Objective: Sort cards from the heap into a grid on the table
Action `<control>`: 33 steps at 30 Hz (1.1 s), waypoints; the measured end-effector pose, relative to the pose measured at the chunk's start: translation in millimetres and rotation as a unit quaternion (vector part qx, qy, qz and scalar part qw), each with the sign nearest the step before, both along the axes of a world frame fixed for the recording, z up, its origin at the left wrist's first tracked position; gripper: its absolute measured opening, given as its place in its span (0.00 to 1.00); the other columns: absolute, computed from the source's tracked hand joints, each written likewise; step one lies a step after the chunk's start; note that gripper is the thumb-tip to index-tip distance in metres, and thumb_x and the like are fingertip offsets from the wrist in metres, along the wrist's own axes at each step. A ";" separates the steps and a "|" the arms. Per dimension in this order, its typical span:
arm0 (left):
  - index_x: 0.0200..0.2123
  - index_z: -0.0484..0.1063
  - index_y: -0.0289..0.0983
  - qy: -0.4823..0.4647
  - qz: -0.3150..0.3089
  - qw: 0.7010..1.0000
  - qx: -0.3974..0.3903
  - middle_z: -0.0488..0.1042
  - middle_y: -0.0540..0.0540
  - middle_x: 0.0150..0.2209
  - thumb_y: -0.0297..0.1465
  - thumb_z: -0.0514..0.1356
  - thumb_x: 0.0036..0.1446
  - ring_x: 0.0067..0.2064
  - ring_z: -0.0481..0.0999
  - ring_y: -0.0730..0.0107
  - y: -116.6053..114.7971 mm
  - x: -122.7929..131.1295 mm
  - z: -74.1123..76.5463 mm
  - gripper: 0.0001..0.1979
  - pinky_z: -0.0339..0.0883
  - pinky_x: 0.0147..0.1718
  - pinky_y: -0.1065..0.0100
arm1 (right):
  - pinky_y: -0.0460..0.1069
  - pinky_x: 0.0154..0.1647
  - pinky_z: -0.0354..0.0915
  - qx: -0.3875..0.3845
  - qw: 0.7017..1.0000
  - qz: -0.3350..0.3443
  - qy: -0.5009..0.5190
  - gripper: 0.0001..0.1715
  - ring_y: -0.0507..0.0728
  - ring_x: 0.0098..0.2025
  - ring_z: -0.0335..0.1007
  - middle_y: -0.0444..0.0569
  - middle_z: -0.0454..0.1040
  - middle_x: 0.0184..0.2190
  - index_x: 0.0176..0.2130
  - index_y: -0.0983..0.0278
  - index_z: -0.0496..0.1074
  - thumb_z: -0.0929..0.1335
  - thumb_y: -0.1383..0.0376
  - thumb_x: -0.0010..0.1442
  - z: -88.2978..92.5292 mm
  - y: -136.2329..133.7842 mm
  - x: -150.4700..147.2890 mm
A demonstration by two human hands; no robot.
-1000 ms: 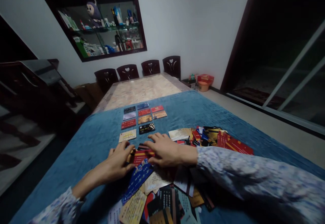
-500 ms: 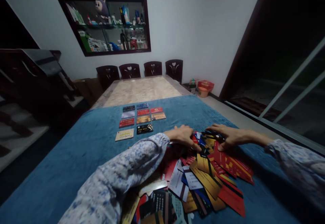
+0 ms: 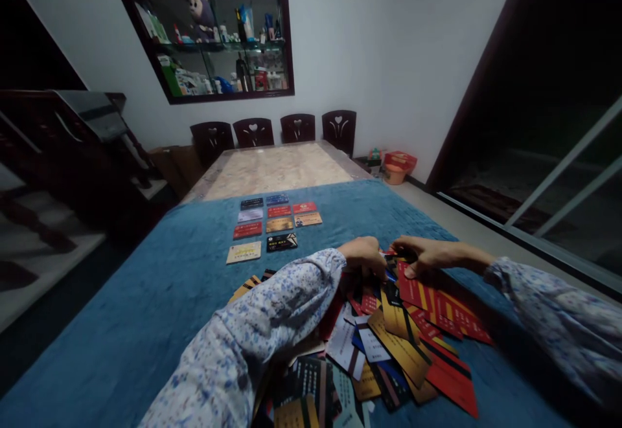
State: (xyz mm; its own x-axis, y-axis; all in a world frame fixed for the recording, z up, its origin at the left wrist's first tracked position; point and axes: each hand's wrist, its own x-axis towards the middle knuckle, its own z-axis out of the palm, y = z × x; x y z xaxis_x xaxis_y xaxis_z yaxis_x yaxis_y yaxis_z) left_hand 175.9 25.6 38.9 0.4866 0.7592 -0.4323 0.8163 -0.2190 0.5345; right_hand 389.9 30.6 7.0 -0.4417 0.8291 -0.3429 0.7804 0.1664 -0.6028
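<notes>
A loose heap of overlapping cards (image 3: 398,344), red, gold, white, blue and black, spreads over the blue cloth in front of me. At its far edge, my left hand (image 3: 363,256) has its fingers bent down into the cards; its fingertips are hidden. Close beside it on the right, my right hand (image 3: 420,254) has its thumb on a red card (image 3: 413,285), with the other fingers curled over the heap's edge. Farther left, several cards lie face up in short rows, among them a black VIP card (image 3: 282,241) and a cream card (image 3: 243,252).
The blue cloth (image 3: 160,272) covers the near part of a long table, whose marbled top (image 3: 276,168) shows beyond. Dark chairs (image 3: 339,131) stand at the far end. An orange bucket (image 3: 394,174) is on the floor at right, near a glass door.
My hands have come closer together over the heap, and my left fingers have curled down. Gold cards now show beyond my left sleeve. The view has shifted slightly.
</notes>
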 end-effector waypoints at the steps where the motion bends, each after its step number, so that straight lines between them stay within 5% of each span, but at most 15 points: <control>1: 0.24 0.76 0.34 0.005 -0.006 1.000 -0.006 0.76 0.48 0.23 0.31 0.72 0.38 0.29 0.76 0.66 -1.1 0.1 1.3 0.10 0.69 0.29 0.71 | 0.53 0.43 0.69 -0.011 1.000 0.000 0.014 0.31 0.65 0.44 0.70 0.51 0.74 0.41 0.43 0.63 0.70 0.73 0.55 0.39 0.6 0.1 -2.8; 6: 0.25 0.76 0.34 0.018 -0.009 1.000 0.006 0.75 0.48 0.24 0.32 0.71 0.39 0.29 0.75 0.68 -4.3 -8.6 0.5 0.10 0.67 0.27 0.73 | 0.51 0.35 0.67 -0.069 0.995 0.011 0.075 0.25 0.59 0.36 0.69 0.47 0.73 0.34 0.39 0.62 0.67 0.72 0.54 0.42 6.8 0.9 -16.3; 14: 0.27 0.71 0.35 -0.004 0.066 0.998 0.004 0.71 0.52 0.24 0.32 0.68 0.42 0.28 0.71 0.71 -17.7 -44.5 -6.5 0.10 0.61 0.23 0.73 | 0.51 0.41 0.65 -0.040 0.988 0.083 0.122 0.27 0.58 0.40 0.67 0.48 0.72 0.38 0.43 0.65 0.69 0.72 0.55 0.46 4.9 14.8 -47.5; 21: 0.30 0.70 0.35 -0.040 0.130 0.991 0.004 0.72 0.52 0.26 0.33 0.69 0.38 0.30 0.71 0.70 -26.0 -98.6 -10.6 0.15 0.58 0.22 0.75 | 0.53 0.48 0.64 0.037 0.973 0.171 0.153 0.21 0.58 0.44 0.67 0.49 0.72 0.42 0.46 0.66 0.72 0.69 0.59 0.54 -3.1 21.1 -91.2; 27: 0.26 0.67 0.35 -0.054 0.174 0.983 -0.015 0.71 0.52 0.25 0.29 0.64 0.40 0.27 0.71 0.70 -42.5 -160.7 -9.2 0.09 0.60 0.22 0.73 | 0.55 0.51 0.64 0.137 0.956 0.218 0.143 0.17 0.58 0.46 0.67 0.51 0.71 0.43 0.47 0.65 0.73 0.66 0.59 0.62 -25.4 21.7 -110.2; 33: 0.27 0.68 0.36 0.032 0.177 0.983 0.040 0.70 0.53 0.25 0.29 0.61 0.42 0.28 0.72 0.67 -64.5 -196.9 0.9 0.06 0.58 0.24 0.72 | 0.66 0.56 0.60 0.273 0.946 0.169 0.050 0.29 0.68 0.55 0.62 0.62 0.69 0.53 0.55 0.64 0.72 0.62 0.48 0.67 -16.1 -1.9 -105.5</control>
State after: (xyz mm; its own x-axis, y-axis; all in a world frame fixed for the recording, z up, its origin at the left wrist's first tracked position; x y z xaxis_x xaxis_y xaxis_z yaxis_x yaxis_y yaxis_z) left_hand -20.9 -38.9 39.8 0.1603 0.9088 -0.3851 0.8800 0.0451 0.4728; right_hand 284.4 28.6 -9.1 -0.7201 0.6767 0.1536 0.5707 0.7035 -0.4235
